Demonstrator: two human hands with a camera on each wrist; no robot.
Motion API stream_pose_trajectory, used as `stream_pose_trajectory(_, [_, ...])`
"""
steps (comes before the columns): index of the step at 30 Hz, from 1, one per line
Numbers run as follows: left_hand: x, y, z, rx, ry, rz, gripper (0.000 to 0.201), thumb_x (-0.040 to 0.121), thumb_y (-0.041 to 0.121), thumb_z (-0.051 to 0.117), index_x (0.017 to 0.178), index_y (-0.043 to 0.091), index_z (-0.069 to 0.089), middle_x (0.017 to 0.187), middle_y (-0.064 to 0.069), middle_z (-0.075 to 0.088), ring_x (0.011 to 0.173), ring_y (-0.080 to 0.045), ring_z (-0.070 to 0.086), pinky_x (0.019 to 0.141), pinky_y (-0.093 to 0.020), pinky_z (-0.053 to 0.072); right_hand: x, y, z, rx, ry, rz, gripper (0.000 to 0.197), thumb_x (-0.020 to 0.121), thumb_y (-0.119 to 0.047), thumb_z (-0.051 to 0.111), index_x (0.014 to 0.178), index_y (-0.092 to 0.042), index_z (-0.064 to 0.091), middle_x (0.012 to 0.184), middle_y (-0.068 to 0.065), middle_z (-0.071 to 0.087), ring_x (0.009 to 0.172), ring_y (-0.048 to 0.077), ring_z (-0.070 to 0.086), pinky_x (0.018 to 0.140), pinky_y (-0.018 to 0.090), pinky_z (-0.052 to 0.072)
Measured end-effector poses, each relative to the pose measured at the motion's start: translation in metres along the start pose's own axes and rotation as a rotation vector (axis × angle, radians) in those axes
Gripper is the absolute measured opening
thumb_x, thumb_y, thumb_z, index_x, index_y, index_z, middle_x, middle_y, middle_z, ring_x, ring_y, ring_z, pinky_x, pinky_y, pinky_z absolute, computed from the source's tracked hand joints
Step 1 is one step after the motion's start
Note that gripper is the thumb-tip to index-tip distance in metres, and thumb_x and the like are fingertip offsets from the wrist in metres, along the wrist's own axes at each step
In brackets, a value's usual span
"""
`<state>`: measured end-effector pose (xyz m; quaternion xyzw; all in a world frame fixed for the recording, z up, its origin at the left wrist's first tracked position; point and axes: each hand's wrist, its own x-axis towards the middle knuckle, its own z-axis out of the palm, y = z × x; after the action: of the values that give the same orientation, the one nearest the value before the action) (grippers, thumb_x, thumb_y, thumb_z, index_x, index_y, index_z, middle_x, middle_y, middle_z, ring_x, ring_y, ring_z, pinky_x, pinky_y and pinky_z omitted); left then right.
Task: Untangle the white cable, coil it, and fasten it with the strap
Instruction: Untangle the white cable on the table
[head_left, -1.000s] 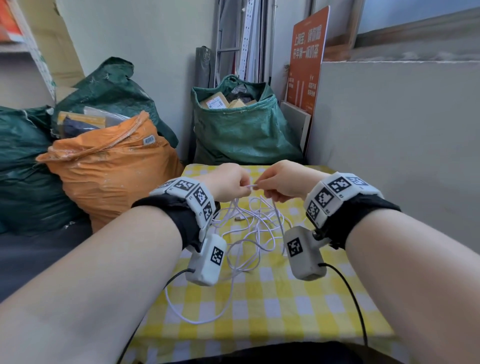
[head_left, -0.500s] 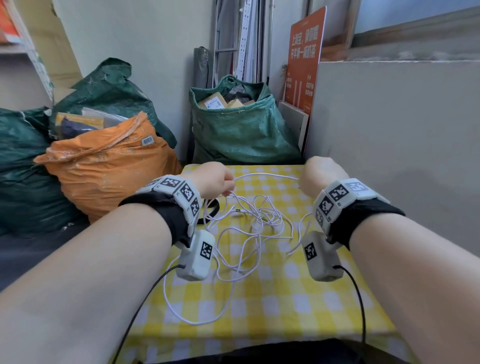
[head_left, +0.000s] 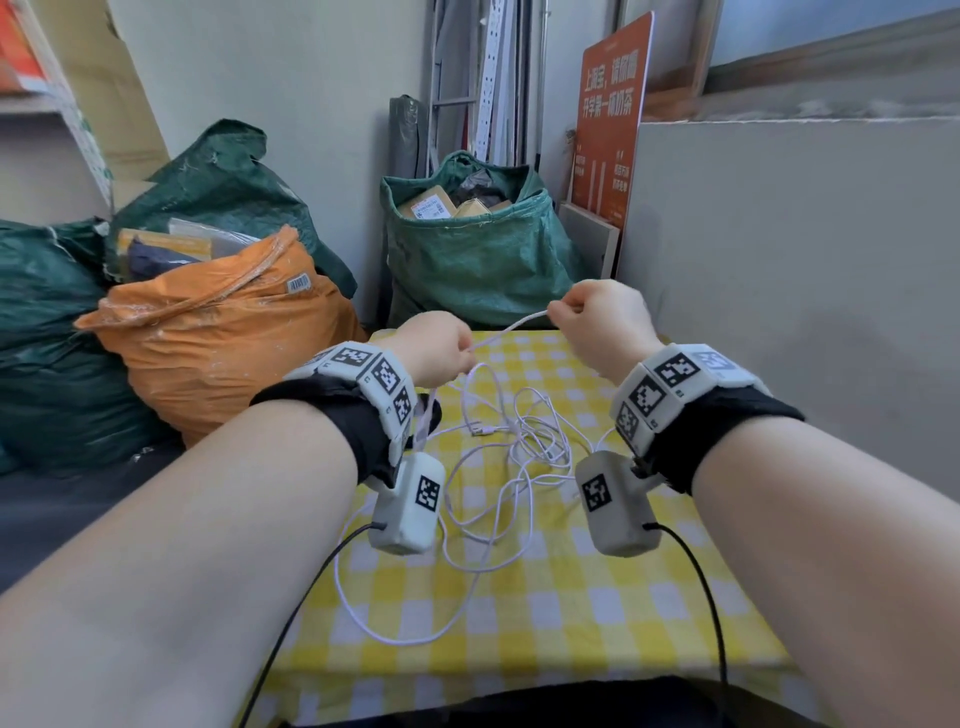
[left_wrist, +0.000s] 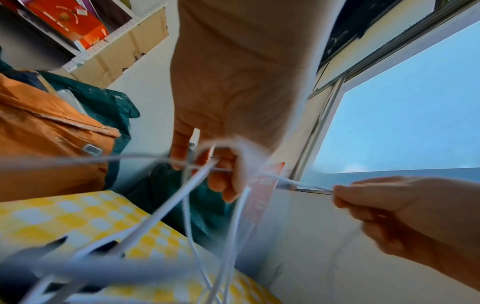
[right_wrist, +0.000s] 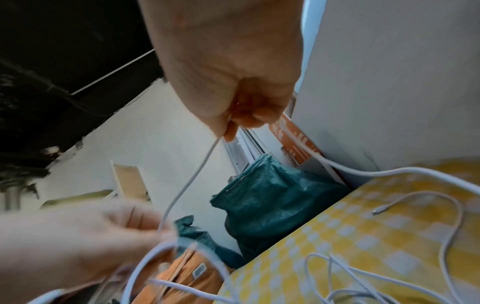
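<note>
Left hand (head_left: 435, 349) and right hand (head_left: 597, 317) each pinch the white cable (head_left: 511, 326) | tangle on desk (head_left: 597, 613) | risk: pulling apart tightens knots, drags plug (head_left: 477, 430).

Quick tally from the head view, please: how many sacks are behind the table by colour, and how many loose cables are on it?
Green sacks: 3, one at far left, one behind the orange one, one open in the middle
Orange sack: 1
White cable: 1, pinched by the left hand and the right hand
Total: 5
</note>
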<state>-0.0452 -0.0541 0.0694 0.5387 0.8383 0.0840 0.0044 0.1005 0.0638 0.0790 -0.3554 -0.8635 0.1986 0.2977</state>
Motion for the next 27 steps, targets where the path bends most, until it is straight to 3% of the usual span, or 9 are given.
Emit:
stream_pose_trajectory(3, [-0.005, -0.022, 0.002, 0.030, -0.077, -0.092, 0.032, 0.097, 0.021, 0.045, 0.070, 0.011, 0.061, 0.074, -0.005, 0.058, 0.075, -0.023, 0.050, 0.061, -0.028, 0.034, 0.008, 0.021, -0.014, -0.077, 0.092, 0.154, 0.026, 0.092, -0.027, 0.049, 0.097, -0.009, 0.068, 0.104, 0.015, 0.065, 0.101, 0.034, 0.058, 0.080, 0.030, 0.044])
stream_pose_trajectory(6, [-0.009, -0.030, 0.002, -0.037, -0.104, -0.124, 0.029, 0.095, 0.018, 0.047, 0.083, 0.008, 0.071, 0.083, -0.009, 0.068, 0.072, -0.019, 0.054, 0.061, -0.027, 0.040, 0.010, 0.035, -0.018, -0.176, 0.023, 0.290, 0.026, 0.092, -0.020, 0.049, 0.106, -0.008, 0.066, 0.114, 0.017, 0.064, 0.105, 0.034, 0.059, 0.076, 0.029, 0.040])
stream_pose_trajectory(8, [-0.008, -0.028, 0.001, -0.112, -0.082, -0.114, 0.028, 0.094, 0.017, 0.047, 0.085, 0.006, 0.072, 0.075, -0.002, 0.068, 0.063, -0.011, 0.053, 0.057, -0.018, 0.040, 0.006, 0.032, -0.015, -0.199, -0.042, 0.328, 0.028, 0.091, -0.015, 0.047, 0.111, -0.007, 0.066, 0.117, 0.017, 0.062, 0.107, 0.035, 0.059, 0.081, 0.030, 0.043])
stream_pose_trajectory(12, [-0.006, -0.012, -0.004, -0.237, -0.042, -0.057, 0.025, 0.094, 0.019, 0.049, 0.085, 0.010, 0.070, 0.065, 0.005, 0.065, 0.048, -0.004, 0.050, 0.042, -0.008, 0.035, -0.003, 0.010, -0.004, -0.206, -0.189, 0.129, 0.032, 0.094, -0.016, 0.044, 0.117, -0.009, 0.065, 0.122, 0.012, 0.062, 0.108, 0.032, 0.060, 0.092, 0.034, 0.049])
stream_pose_trajectory(15, [-0.005, 0.002, -0.007, -0.266, -0.018, 0.013, 0.026, 0.096, 0.022, 0.049, 0.087, 0.010, 0.070, 0.063, 0.005, 0.063, 0.039, 0.003, 0.049, 0.039, -0.008, 0.034, -0.010, -0.006, 0.007, 0.057, -0.321, -0.005, 0.033, 0.094, -0.020, 0.047, 0.124, -0.017, 0.060, 0.109, 0.002, 0.066, 0.086, 0.022, 0.068, 0.073, 0.032, 0.057])
stream_pose_trajectory(17, [-0.004, 0.011, -0.007, -0.272, -0.006, 0.049, 0.027, 0.097, 0.026, 0.049, 0.087, 0.010, 0.069, 0.064, 0.005, 0.061, 0.038, 0.006, 0.049, 0.037, -0.008, 0.032, -0.013, -0.015, 0.012, 0.190, -0.365, -0.041, 0.027, 0.093, -0.020, 0.051, 0.117, -0.021, 0.063, 0.092, -0.002, 0.065, 0.064, 0.014, 0.064, 0.058, 0.025, 0.055])
stream_pose_trajectory(20, [-0.004, 0.016, -0.008, -0.244, 0.015, 0.079, 0.026, 0.094, 0.029, 0.053, 0.082, 0.012, 0.069, 0.061, 0.007, 0.060, 0.041, 0.005, 0.052, 0.041, -0.007, 0.033, -0.013, -0.020, 0.014, 0.183, -0.354, -0.083, 0.016, 0.091, -0.020, 0.054, 0.085, -0.020, 0.069, 0.075, 0.000, 0.062, 0.051, 0.012, 0.054, 0.056, 0.025, 0.053])
stream_pose_trajectory(23, [-0.005, 0.013, -0.010, -0.071, -0.026, 0.043, 0.023, 0.091, 0.023, 0.055, 0.073, 0.013, 0.065, 0.055, 0.007, 0.056, 0.045, -0.002, 0.048, 0.042, -0.011, 0.032, -0.010, -0.012, 0.008, 0.079, -0.261, -0.068, 0.021, 0.091, -0.022, 0.054, 0.082, -0.014, 0.072, 0.074, 0.003, 0.063, 0.059, 0.018, 0.054, 0.065, 0.031, 0.053])
stream_pose_trajectory(27, [-0.007, 0.002, -0.008, 0.090, -0.186, -0.084, 0.019, 0.091, 0.017, 0.051, 0.084, 0.009, 0.066, 0.058, 0.004, 0.060, 0.054, -0.010, 0.053, 0.053, -0.021, 0.041, -0.001, 0.011, -0.003, -0.085, -0.050, 0.059, 0.026, 0.092, -0.022, 0.049, 0.089, -0.006, 0.070, 0.093, 0.014, 0.068, 0.084, 0.032, 0.059, 0.075, 0.031, 0.049])
